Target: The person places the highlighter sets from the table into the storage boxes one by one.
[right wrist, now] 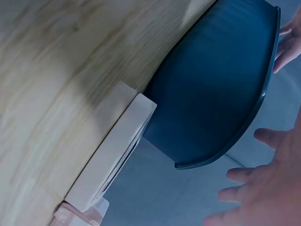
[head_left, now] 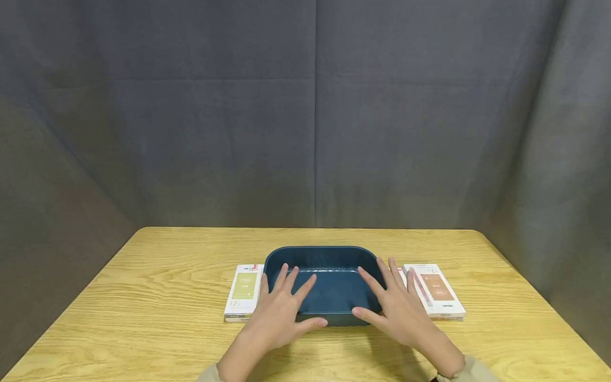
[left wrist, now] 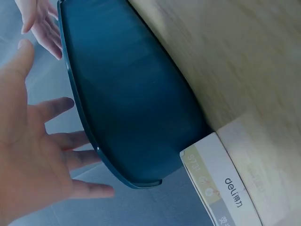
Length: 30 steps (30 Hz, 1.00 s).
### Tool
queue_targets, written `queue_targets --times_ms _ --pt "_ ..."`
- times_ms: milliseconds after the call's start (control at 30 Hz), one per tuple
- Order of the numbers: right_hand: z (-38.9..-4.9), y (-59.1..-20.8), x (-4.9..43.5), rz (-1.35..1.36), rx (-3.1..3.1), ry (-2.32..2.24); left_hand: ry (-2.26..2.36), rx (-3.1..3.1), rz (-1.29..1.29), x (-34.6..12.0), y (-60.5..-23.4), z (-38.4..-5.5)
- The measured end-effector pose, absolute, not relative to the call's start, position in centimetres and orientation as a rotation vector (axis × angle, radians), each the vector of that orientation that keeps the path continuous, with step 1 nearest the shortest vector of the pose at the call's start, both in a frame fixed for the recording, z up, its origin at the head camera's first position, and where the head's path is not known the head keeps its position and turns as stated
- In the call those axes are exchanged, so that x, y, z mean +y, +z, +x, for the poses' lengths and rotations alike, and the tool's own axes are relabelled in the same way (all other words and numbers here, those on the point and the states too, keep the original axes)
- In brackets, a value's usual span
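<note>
A dark blue rectangular bin with rounded corners stands on the table, its inside bare. My left hand hovers over its near left corner, fingers spread and straight. On the other side, my right hand is held over the near right part of the rim, fingers likewise spread. Neither hand grips anything. Close to the left fingers lies a white box with a green label, marked deli in the left wrist view. White boxes, the top one with a reddish-brown label, lie beyond the right fingers.
The wooden table extends around the bin and boxes. Grey cloth hangs behind it and along both sides. In the right wrist view, a white box sits right beside the bin's wall, with a pinkish-white item near its lower end.
</note>
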State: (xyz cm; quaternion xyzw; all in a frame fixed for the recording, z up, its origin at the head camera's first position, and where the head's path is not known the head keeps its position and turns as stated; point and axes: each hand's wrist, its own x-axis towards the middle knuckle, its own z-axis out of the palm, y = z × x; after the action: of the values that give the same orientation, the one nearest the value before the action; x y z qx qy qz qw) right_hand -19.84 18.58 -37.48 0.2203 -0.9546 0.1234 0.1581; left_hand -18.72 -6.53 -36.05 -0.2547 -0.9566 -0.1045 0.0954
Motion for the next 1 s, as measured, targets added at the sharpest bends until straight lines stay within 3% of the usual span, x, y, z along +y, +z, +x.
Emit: queue_targets --times_ms 1000 --pt "-21.3 -37.6 21.8 0.650 -2.671 0.871 -0.459 -2.670 -0.869 -7.5 -36.3 -18.7"
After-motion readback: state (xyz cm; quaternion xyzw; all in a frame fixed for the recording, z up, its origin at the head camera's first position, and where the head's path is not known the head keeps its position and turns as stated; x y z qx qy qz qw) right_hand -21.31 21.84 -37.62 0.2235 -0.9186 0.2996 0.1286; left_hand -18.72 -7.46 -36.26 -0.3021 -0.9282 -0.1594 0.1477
